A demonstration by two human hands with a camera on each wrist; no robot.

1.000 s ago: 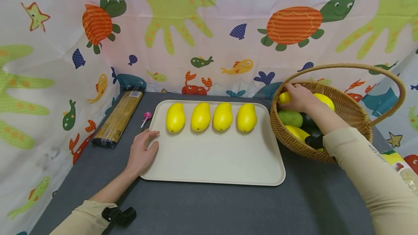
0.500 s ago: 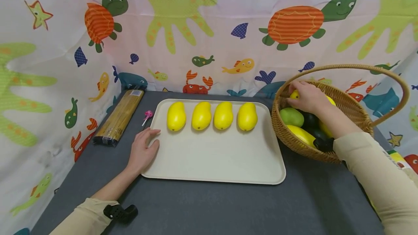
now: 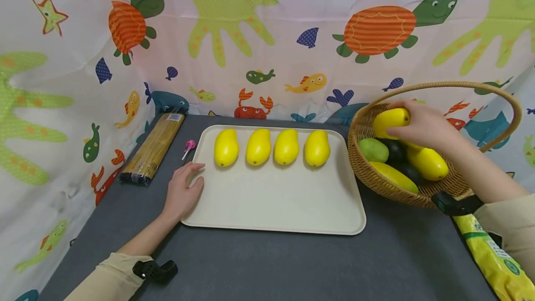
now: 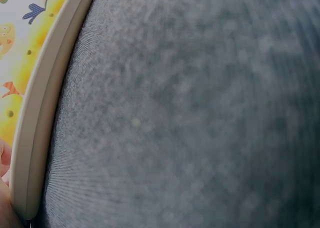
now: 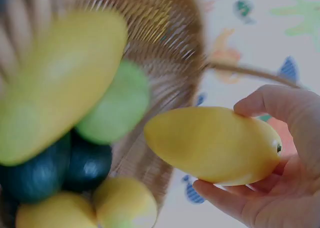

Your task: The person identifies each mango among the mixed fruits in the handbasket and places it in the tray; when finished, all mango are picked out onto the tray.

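Observation:
In the head view my right hand (image 3: 424, 127) grips a yellow mango (image 3: 386, 122) between thumb and fingers, raised over the wicker basket (image 3: 365, 173). The right wrist view shows the same mango (image 5: 215, 145) lying lengthwise in the grasp, its tip pointing away from the palm. Below it in the basket sit a green fruit (image 3: 373, 150), dark avocado-like fruits (image 3: 396, 151) and more yellow fruits (image 3: 428, 164). My left hand (image 3: 184, 192) rests with relaxed fingers on the left edge of the cream tray (image 3: 271, 203). Several yellow mangoes (image 3: 258, 147) stand in a row along the tray's far side.
The basket's tall handle (image 3: 443, 85) arches over the right forearm's side. Left of the tray lie a wrapped bundle of sticks (image 3: 154, 147) and a pink lollipop (image 3: 190, 145). A yellow packet (image 3: 497, 259) lies at the right table edge. A printed curtain (image 3: 234, 78) hangs behind.
My right hand has drawn a yellow mango up from among the fruits and shifted rightward with it. The left hand stays on the tray edge, and the row of mangoes is unchanged.

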